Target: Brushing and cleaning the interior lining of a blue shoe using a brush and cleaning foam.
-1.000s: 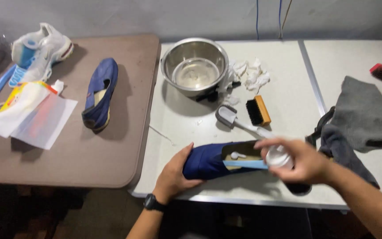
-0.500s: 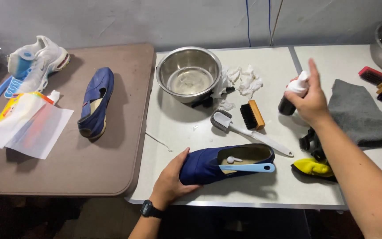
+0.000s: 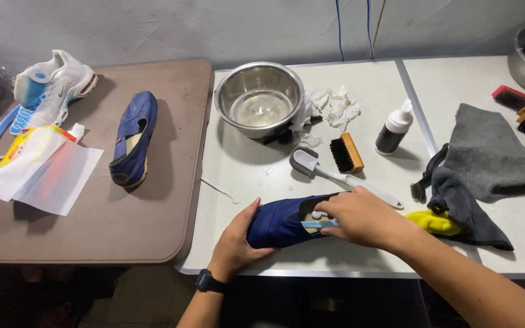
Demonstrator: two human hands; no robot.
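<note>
- Since half a second ago my right hand (image 3: 363, 217) has come back from the far side of the worktop (image 3: 366, 103), leaving the small dark bottle with the white cap (image 3: 394, 127) standing there alone, and now lies over the opening of the blue shoe (image 3: 277, 222).
- Right grip: fingers curled over a light blue handle (image 3: 318, 224) at the shoe's opening; I cannot tell whether they are clenched on it or just resting.
- Left hand (image 3: 238, 240), with a black watch at the wrist, wraps the toe end of the shoe, pressing it on the worktop near the front edge.
- Just behind the shoe lie a white long-handled brush (image 3: 311, 165) and a wooden brush with black bristles (image 3: 346, 153).
- Steel bowl (image 3: 258, 98) sits further back, crumpled white tissue (image 3: 329, 106) beside it.
- Yellow item (image 3: 435, 222) and grey cloths (image 3: 487, 164) lie right of my right hand.
- On the brown table (image 3: 86, 225) to the left: the second blue shoe (image 3: 133, 138), a white sneaker (image 3: 53, 82), and paper (image 3: 44, 173).
</note>
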